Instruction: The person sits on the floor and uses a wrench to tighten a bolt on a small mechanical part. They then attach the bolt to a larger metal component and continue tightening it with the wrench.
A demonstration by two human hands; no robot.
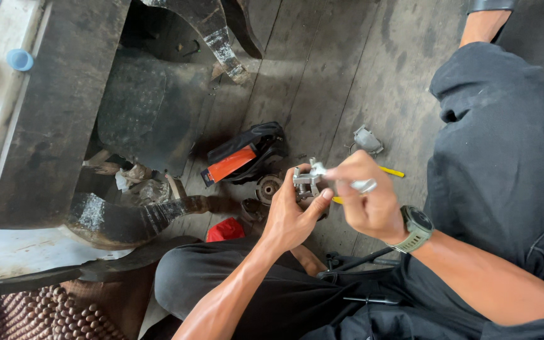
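Holding steady at the centre of the frame, the left hand [292, 211] has its grip closed around a small metal assembly [306, 181] with a threaded stud showing. The right hand [365, 203], watch on the wrist, pinches a silvery tool [355, 184] against that part, fingers closed on it. Judging by this, the fitting work is mid-way: the piece is off the floor [347, 75], and a round metal part [267, 187] and a grey piece [368, 140] lie loose there.

Bare forearms, a grey-green wristwatch [417, 228], dark trousers [498, 157].
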